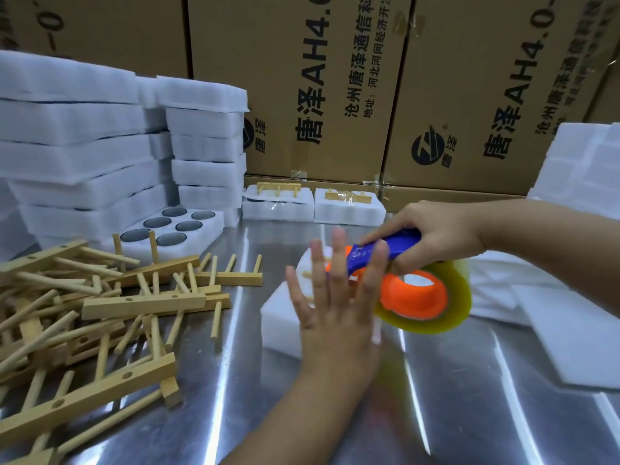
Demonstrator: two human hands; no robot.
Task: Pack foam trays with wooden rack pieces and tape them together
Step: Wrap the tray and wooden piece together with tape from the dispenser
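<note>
On the shiny steel surface (453,397), mid-frame, sits a white rectangular foam tray (278,317), its left and near edges exposed. The left hand (335,307) spreads flat over its top, fingers straight. The right hand (436,233) grips the blue-handled, orange-cored tape dispenser (416,297) at the tray's right edge. A pile of pale wooden rack pieces (100,313) lies left of the tray and flat white foam sheets (553,330) right of it. Steel runs forward from its near edge.

The left hand (335,297) and the right hand (436,229) are bare; both forearms (543,236) are uncovered too.
</note>
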